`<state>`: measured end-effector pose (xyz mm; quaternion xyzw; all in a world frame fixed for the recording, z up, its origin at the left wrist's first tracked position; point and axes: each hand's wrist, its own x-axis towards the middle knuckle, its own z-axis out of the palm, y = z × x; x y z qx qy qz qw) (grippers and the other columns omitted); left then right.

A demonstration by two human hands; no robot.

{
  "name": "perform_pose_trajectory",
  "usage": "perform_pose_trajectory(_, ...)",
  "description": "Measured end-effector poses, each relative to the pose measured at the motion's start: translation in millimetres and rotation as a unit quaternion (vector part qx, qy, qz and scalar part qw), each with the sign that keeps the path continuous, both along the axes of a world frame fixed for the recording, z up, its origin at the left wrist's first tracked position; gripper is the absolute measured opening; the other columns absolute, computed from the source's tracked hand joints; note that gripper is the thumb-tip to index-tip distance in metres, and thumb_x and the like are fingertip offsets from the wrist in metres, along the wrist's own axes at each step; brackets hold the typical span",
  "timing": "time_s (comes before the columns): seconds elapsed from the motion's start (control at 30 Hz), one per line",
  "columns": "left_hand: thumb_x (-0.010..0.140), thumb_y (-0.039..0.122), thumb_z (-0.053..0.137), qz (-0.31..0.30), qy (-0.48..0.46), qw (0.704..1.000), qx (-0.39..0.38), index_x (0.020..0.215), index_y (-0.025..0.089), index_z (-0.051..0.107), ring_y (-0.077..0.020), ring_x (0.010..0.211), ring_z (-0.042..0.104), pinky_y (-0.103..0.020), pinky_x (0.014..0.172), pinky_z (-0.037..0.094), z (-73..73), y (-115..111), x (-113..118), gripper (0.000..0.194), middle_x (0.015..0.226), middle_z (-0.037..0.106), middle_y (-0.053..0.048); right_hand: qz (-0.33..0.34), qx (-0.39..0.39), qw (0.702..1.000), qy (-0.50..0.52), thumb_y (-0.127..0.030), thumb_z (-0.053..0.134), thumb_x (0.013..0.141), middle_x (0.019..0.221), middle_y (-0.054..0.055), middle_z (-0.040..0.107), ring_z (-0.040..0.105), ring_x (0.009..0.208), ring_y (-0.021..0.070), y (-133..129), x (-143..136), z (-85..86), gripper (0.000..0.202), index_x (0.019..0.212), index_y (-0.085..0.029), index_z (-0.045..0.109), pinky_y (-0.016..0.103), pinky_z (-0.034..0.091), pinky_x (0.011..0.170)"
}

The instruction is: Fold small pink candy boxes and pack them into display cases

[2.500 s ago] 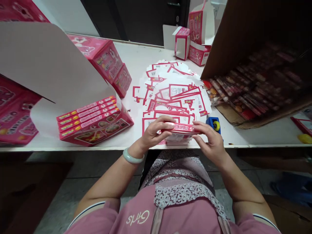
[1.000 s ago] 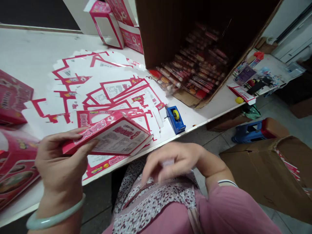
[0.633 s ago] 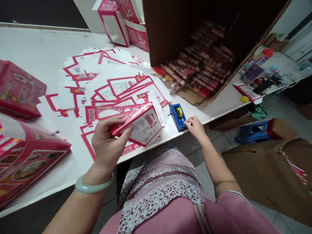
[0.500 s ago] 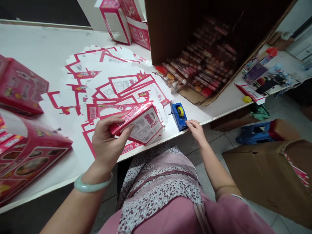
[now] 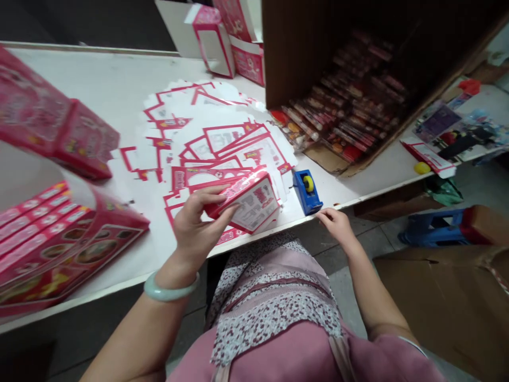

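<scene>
My left hand (image 5: 202, 225) is closed around a small pink-and-white carton (image 5: 254, 204), tilted above the table's front edge with its printed white side facing me. Thumb and fingers grip its left end. My right hand (image 5: 336, 223) is pinched at the front end of a blue tape dispenser (image 5: 306, 193) with a yellow core. Whatever lies between those fingertips is too small to make out. Beneath and behind the carton, flat pink-and-white carton blanks (image 5: 234, 143) lie in an overlapping spread.
At left stands a pink display box (image 5: 107, 239) holding several small cartons, with more pink boxes (image 5: 87, 138) behind. A large cardboard box (image 5: 292, 53) full of wrapped items lies on its side at the back right. Below the table are a blue stool (image 5: 431, 225) and another cardboard box (image 5: 429, 297).
The whole view has shifted, so things appear farther right. My right hand has drawn slightly down from the dispenser's front, its fingers pinched. My left hand keeps hold of the carton.
</scene>
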<state>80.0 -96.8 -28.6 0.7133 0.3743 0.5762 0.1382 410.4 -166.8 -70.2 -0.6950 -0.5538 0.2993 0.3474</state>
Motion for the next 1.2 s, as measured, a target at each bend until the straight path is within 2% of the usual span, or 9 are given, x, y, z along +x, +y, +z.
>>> perform_pose_trajectory(0.2, 0.091, 0.021, 0.067, -0.002, 0.217, 0.968, 0.129, 0.127, 0.022, 0.057, -0.0166, 0.083, 0.067, -0.024, 0.065, 0.055, 31.0, -9, 3, 0.037, 0.102, 0.068, -0.006, 0.196, 0.074, 0.937, 0.28, -0.04, 0.071, 0.084, 0.078, 0.001, 0.075, 0.06, 0.058, 0.0123, 18, -90, 74.6, 0.022, 0.099, -0.027, 0.081, 0.032, 0.058, 0.062)
perform_pose_trajectory(0.4, 0.1, 0.021, 0.047, -0.007, 0.378, 0.92, 0.104, 0.142, 0.026, 0.053, -0.0143, 0.068, 0.06, -0.022, 0.054, 0.046, 36.7, -7, 0, 0.043, 0.095, 0.064, -0.007, 0.205, 0.117, 0.962, 0.134, -0.035, 0.066, 0.089, 0.075, 0.0, 0.073, 0.062, 0.062, 0.0168, 66, -129, 87.2, 0.061, 0.148, -0.027, 0.054, 0.034, 0.057, 0.067)
perform_pose_trajectory(0.53, 0.096, 0.021, 0.06, -0.053, 0.229, 0.968, 0.088, 0.131, 0.028, 0.063, -0.0162, 0.081, 0.067, -0.024, 0.062, 0.052, 31.2, 9, -14, 0.035, 0.103, 0.067, -0.007, 0.173, 0.125, 0.977, 0.011, -0.035, 0.073, 0.083, 0.072, 0.001, 0.072, 0.066, 0.068, 0.0216, 82, -109, 69.1, 0.082, 0.157, -0.024, 0.039, 0.035, 0.055, 0.072)
perform_pose_trajectory(0.6, 0.095, 0.017, 0.062, -0.056, 0.162, 0.981, 0.085, 0.13, 0.03, 0.063, -0.0171, 0.092, 0.068, -0.027, 0.073, 0.057, 25.1, 13, -24, 0.037, 0.108, 0.067, -0.006, 0.117, 0.158, 0.981, 0.014, -0.039, 0.071, 0.084, 0.093, 0.005, 0.075, 0.068, 0.079, 0.0214, 79, -95, 52.4, 0.084, 0.158, -0.024, 0.034, 0.035, 0.056, 0.078)
perform_pose_trajectory(0.7, 0.093, 0.018, 0.067, 0.037, 0.0, 0.998, 0.047, 0.12, 0.027, 0.066, -0.0172, 0.099, 0.068, -0.03, 0.086, 0.058, 3.2, 15, -43, 0.028, 0.108, 0.068, -0.005, 0.076, 0.162, 0.979, 0.102, -0.048, 0.072, 0.081, 0.122, 0.012, 0.068, 0.067, 0.103, 0.0227, 67, -82, 22.8, 0.08, 0.151, -0.022, 0.043, 0.035, 0.057, 0.084)
perform_pose_trajectory(0.83, 0.089, 0.036, 0.075, 0.164, -0.234, 0.958, -0.024, 0.106, 0.023, 0.062, -0.015, 0.085, 0.068, -0.031, 0.083, 0.06, -34.7, 13, -60, 0.025, 0.09, 0.065, -0.001, 0.134, 0.068, 0.955, 0.255, -0.053, 0.065, 0.085, 0.088, 0.004, 0.07, 0.067, 0.082, 0.018, 65, -74, 12.3, 0.04, 0.109, -0.021, 0.066, 0.028, 0.055, 0.072)
perform_pose_trajectory(0.97, 0.093, 0.037, 0.072, 0.118, -0.141, 0.982, -0.033, 0.126, 0.028, 0.053, -0.0218, 0.117, 0.065, -0.044, 0.106, 0.055, -40.8, 5, -53, 0.039, 0.121, 0.063, -0.008, 0.098, 0.136, 0.953, 0.254, -0.055, 0.059, 0.09, 0.083, 0.001, 0.069, 0.062, 0.075, 0.0152, 94, -71, 58.7, 0.031, 0.092, -0.024, 0.064, 0.026, 0.052, 0.069)
perform_pose_trajectory(1.07, 0.086, 0.034, 0.08, 0.043, -0.052, 0.998, 0.019, 0.148, 0.033, 0.038, -0.0274, 0.146, 0.042, -0.05, 0.125, 0.035, -29.3, 5, -32, 0.076, 0.153, 0.043, -0.01, 0.182, 0.166, 0.956, 0.157, -0.048, 0.066, 0.086, 0.078, 0.001, 0.069, 0.061, 0.072, 0.0162, 114, -85, 102.7, 0.027, 0.081, -0.022, 0.068, 0.028, 0.049, 0.066)
perform_pose_trajectory(1.2, 0.097, 0.027, 0.065, -0.034, 0.006, 0.999, 0.02, 0.149, 0.031, 0.042, -0.0231, 0.13, 0.057, -0.041, 0.111, 0.05, -24.7, 10, -13, 0.057, 0.139, 0.057, -0.011, 0.281, 0.147, 0.944, 0.095, -0.047, 0.061, 0.089, 0.075, 0.002, 0.07, 0.063, 0.076, 0.0169, 118, -104, 124.5, 0.032, 0.076, -0.019, 0.071, 0.028, 0.048, 0.068)
